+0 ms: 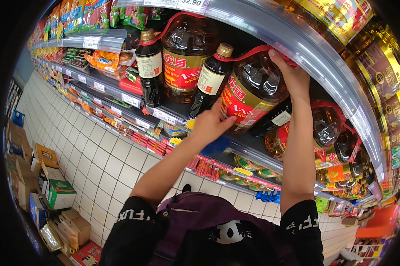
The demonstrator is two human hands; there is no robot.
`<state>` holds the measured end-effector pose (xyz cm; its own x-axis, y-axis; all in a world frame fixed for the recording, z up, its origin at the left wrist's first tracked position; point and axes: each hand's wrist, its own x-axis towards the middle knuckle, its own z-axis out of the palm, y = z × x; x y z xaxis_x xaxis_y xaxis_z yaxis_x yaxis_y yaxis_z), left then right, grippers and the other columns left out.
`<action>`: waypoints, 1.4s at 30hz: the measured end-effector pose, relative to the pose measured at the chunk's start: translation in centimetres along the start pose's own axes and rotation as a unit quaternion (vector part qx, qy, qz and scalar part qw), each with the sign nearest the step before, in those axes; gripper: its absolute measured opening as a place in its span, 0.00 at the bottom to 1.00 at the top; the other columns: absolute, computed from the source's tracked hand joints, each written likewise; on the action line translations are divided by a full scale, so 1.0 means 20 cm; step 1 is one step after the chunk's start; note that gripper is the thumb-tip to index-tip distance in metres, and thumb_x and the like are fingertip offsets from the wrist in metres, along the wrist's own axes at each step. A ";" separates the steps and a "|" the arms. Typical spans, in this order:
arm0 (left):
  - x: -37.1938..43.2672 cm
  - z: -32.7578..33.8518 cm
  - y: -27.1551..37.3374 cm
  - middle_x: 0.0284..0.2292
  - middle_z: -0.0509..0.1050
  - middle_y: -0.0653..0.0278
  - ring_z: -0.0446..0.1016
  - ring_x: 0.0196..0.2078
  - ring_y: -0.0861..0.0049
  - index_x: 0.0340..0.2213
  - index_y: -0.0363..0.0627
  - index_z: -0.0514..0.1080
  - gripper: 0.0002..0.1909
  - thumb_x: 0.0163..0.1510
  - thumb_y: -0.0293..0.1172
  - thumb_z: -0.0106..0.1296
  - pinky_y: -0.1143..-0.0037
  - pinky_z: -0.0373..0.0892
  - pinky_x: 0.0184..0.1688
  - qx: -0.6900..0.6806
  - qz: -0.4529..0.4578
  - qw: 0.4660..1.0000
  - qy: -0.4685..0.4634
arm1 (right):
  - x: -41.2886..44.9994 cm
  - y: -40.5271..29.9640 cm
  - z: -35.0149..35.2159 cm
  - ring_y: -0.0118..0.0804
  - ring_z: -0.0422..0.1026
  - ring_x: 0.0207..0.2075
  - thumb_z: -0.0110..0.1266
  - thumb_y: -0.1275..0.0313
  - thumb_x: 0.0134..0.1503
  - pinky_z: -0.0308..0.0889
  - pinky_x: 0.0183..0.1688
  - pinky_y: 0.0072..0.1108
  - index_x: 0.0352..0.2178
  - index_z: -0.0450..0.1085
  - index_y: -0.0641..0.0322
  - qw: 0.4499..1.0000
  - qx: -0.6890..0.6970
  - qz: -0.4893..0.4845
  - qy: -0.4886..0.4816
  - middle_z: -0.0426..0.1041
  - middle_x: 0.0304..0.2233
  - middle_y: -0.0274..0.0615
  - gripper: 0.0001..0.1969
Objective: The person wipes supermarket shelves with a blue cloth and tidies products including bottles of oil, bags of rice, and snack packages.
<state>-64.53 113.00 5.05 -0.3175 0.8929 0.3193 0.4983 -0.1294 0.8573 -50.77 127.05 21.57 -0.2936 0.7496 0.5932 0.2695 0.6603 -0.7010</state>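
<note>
A large cooking-oil jug (253,88) with a red and gold label leans on the shelf. A red plastic strap (249,52) links it to a small dark sauce bottle (210,81) with a gold cap. At the jug's top, my right hand (286,65) is closed around the strap end, its thumb showing and the other fingers hidden. Low down, my left hand (213,121) touches the jug's label with fingers spread, the index finger between jug and small bottle. To the left stands a similar oil jug (186,60), strapped to another dark bottle (149,69).
A clear price rail (269,23) curves close above my right hand. More oil jugs (326,129) stand to the right. Packaged snacks (103,61) fill shelves on the left. Cardboard boxes (58,189) sit on the tiled floor (120,159).
</note>
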 end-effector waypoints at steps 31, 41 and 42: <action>-0.07 -0.72 -0.37 0.42 0.73 0.52 0.73 0.45 0.62 0.46 0.37 0.67 0.37 0.38 0.48 0.65 0.70 0.68 0.45 0.096 -0.006 0.986 0.138 | -0.28 -0.07 -0.03 0.40 0.66 0.49 0.58 0.61 0.50 0.57 0.54 0.24 0.47 0.66 0.66 0.985 -0.071 0.004 0.157 0.69 0.48 0.47 0.26; 0.26 -1.00 -0.52 0.37 0.73 0.45 0.74 0.36 0.54 0.52 0.34 0.56 0.44 0.38 0.42 0.64 0.64 0.70 0.33 0.173 0.040 0.984 0.031 | -0.31 -0.39 0.75 0.50 0.61 0.54 0.55 0.69 0.49 0.56 0.55 0.33 0.45 0.68 0.57 0.968 -0.185 -0.164 0.043 0.65 0.52 0.46 0.20; 0.26 -1.01 -0.56 0.37 0.73 0.45 0.74 0.36 0.54 0.52 0.34 0.56 0.44 0.38 0.42 0.64 0.64 0.70 0.33 0.172 0.038 0.984 0.020 | -0.35 -0.38 0.79 0.50 0.62 0.53 0.55 0.70 0.49 0.57 0.55 0.32 0.45 0.68 0.57 0.967 -0.185 -0.169 0.045 0.65 0.51 0.46 0.20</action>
<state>-87.98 110.42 5.33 -0.2972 0.8680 0.3978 0.7627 -0.0348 0.6459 -65.27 115.99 16.52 -0.3455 0.4785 0.8073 0.4872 0.8267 -0.2814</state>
